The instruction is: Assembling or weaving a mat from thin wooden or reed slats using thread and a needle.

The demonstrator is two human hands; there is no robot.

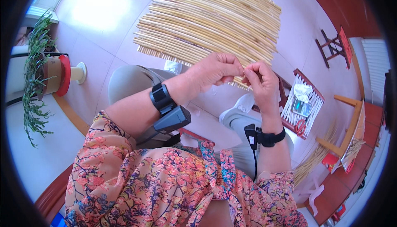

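My left hand [217, 68] and my right hand [263, 82] meet in front of me, fingertips pinched close together. Whatever lies between the fingers is too thin or small to make out. Just beyond and beneath them is the near edge of a mat of yellow reed stalks [211, 20], laid side by side in long rows. Both wrists carry black straps with small dark boxes.
To the right a low stool [316, 90] with white strap seating holds a crumpled white cloth [303, 91], a small tray-like box [302, 107] and red-handled scissors [300, 126]. Loose reeds [312, 154] lie nearer. A potted plant [38, 72] stands left, a folding stool [331, 47] far right.
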